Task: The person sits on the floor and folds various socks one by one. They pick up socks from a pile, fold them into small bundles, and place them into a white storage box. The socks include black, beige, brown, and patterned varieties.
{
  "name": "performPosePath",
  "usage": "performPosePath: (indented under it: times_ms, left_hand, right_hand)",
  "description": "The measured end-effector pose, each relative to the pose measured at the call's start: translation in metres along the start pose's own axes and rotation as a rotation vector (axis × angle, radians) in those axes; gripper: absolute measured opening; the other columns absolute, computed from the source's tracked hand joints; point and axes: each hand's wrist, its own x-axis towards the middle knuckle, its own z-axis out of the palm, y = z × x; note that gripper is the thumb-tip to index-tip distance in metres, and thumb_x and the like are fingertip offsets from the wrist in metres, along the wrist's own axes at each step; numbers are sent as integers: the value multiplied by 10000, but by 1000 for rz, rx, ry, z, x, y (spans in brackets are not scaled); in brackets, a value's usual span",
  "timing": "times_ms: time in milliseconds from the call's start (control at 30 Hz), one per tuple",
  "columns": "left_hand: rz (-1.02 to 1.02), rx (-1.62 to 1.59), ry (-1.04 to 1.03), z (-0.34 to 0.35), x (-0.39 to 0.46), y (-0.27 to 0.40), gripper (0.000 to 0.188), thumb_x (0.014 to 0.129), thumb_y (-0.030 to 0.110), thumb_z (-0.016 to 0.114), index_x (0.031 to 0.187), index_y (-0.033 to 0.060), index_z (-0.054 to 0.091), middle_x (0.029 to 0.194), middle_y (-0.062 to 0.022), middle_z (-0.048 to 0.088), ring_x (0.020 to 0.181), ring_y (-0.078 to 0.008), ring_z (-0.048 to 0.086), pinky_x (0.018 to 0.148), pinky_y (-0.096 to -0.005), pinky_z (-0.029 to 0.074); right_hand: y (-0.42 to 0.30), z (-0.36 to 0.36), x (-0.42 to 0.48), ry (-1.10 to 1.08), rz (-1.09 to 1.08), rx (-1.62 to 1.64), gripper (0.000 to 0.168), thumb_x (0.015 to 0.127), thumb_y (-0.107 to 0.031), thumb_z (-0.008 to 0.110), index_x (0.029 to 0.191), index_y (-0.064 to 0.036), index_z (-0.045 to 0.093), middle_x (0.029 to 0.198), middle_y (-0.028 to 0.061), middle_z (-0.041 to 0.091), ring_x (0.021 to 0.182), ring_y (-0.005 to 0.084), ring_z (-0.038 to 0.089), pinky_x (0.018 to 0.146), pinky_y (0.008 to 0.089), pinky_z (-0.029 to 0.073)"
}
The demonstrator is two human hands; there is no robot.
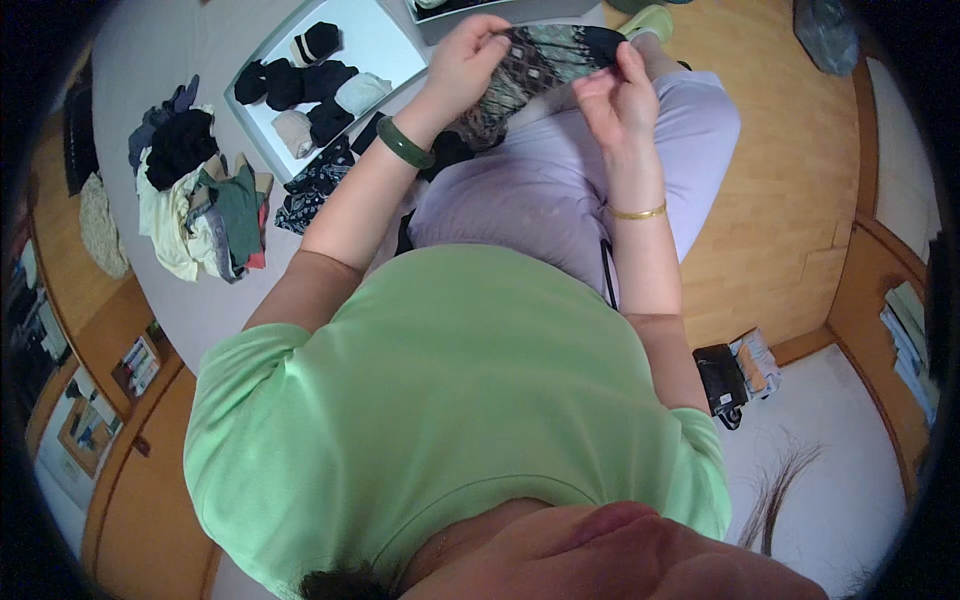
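A thin patterned cloth (540,56) in black, grey-green and brown is held up above my lap, its kind not certain. My left hand (476,56), with a dark green bangle on its wrist, pinches its left upper edge. At the dark right end, my right hand (622,97) has the edge at its fingertips. The cloth's lower part hangs toward my lavender trousers (517,202). To the left of my left hand, a white box (382,45) contains several rolled dark and pale garments (326,79), probably socks. Black-and-white paisley fabric (315,187) lies below the box.
A pile of clothes (202,195) lies on the pale bed surface (120,150) at the left. Another box (510,15) stands beyond my left hand. A black bag (722,379) is at the lower right, and a dark plastic bag (825,37) lies on the wooden floor (787,187).
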Motion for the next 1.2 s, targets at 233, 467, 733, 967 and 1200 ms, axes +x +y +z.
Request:
performPosePath:
  times_ms: [233, 467, 733, 967, 1200]
  left_hand:
    - [609, 850, -306, 48, -23, 36, 127, 769, 283, 580, 779, 163, 622, 665, -72, 598, 596, -257, 586, 520, -344, 456]
    - [643, 631, -121, 63, -54, -23, 198, 784, 326, 542, 749, 145, 612, 689, -90, 614, 613, -297, 591, 560, -390, 474]
    - [-289, 1031, -629, -25, -30, 17, 301, 831, 339, 522, 829, 50, 607, 756, -154, 615, 747, -344, 584, 662, -426, 458]
    - [79, 1048, -79, -7, -26, -43, 296, 721, 298, 640, 778, 16, 569, 730, -184, 583, 778, -351, 578, 695, -391, 464]
    - [-607, -486, -183, -21, -4, -11, 171, 851, 123, 485, 908, 12, 601, 639, 4, 495, 600, -92, 494, 555, -228, 415]
  right_hand:
    - [59, -21, 7, 326, 173, -278, 266, 916, -275, 462, 939, -26, 551, 795, 46, 569, 723, 174, 538, 657, 310, 473]
    - [46, -65, 18, -521, 561, 432, 295, 917, -324, 430, 770, -84, 520, 741, 44, 542, 685, 189, 529, 656, 308, 472]
    - [38, -10, -24, -23, 550, -559, 275, 906, -273, 497, 926, -21, 605, 877, 54, 619, 821, 126, 571, 690, 253, 462]
    - [44, -7, -28, -82, 496, -1026, 291, 903, -265, 508, 966, 3, 603, 857, 19, 601, 792, 83, 524, 709, 230, 432]
    - [35, -54, 6, -33, -278, -1611, 674, 662, -310, 756, 1185, 3, 471, 1166, 191, 488, 1001, 272, 521, 857, 340, 439]
